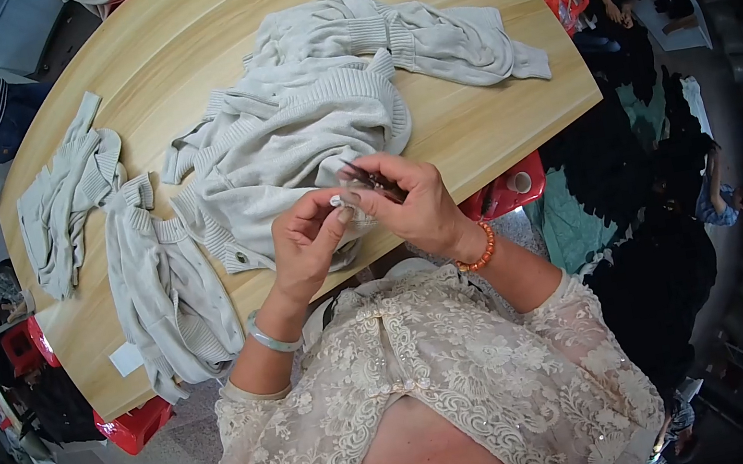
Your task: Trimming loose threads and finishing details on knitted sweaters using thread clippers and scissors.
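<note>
My left hand [304, 245] is closed in a pinch on a small white piece [336, 201], too small to make out exactly. Against it, my right hand [414, 206] meets the left at the fingertips. Dark thread snips [373, 179] lie in the right hand, partly hidden by its fingers. Just beyond both hands, a light grey knitted sweater [289, 138] is heaped on the table, its ribbed edge folded over. A dark button [241, 257] shows on the knit beside my left hand.
More grey knit garments, one at the left [74, 196] and one nearer [169, 293], lie on the wooden table [510, 127]. A red stool [503, 194] holding a cup [519, 181] stands by the right edge. Dark fabric [637, 190] is piled at right. Other people work nearby.
</note>
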`<state>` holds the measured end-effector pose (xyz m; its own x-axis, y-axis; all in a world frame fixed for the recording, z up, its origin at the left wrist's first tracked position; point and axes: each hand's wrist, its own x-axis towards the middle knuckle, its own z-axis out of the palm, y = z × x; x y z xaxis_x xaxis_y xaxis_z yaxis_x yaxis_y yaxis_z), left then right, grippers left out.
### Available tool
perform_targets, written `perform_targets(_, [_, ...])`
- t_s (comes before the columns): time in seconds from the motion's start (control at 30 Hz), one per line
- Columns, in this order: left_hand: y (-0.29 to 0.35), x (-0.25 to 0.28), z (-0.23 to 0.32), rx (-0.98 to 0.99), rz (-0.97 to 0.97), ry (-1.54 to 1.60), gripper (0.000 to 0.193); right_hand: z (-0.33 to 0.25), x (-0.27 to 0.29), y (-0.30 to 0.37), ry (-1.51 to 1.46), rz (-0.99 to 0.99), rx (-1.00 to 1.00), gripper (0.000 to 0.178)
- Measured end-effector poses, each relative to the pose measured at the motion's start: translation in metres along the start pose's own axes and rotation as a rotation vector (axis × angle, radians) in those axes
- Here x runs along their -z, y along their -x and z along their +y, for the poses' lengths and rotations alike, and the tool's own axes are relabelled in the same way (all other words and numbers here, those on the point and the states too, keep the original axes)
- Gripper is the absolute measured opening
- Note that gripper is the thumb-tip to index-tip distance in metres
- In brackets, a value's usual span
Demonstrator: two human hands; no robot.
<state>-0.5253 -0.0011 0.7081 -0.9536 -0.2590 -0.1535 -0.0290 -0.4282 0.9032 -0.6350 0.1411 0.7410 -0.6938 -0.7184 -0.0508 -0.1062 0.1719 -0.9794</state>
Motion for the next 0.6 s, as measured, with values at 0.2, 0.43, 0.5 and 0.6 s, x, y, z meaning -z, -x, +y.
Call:
perform_targets(0.2, [0.001, 0.008, -0.003, -0.03, 0.122, 0.172, 0.025, -0.018, 0.018, 0.005, 0.405, 0.116, 0.213, 0.04])
perform_targets(0.43, [0.006, 0.01, -0.007, -0.031, 0.11, 0.27, 0.026, -0.023, 0.011, 0.014, 0.453, 0.004, 0.33, 0.03])
perform_targets(0.5, [0.008, 0.009, -0.006, -0.089, 0.119, 0.113, 0.026, -0.021, 0.01, 0.013, 0.49, -0.009, 0.339, 0.029])
perform_targets(0.6, [0.009, 0.006, -0.003, -0.15, 0.13, 0.012, 0.026, -0.019, 0.008, 0.013, 0.513, -0.012, 0.354, 0.027])
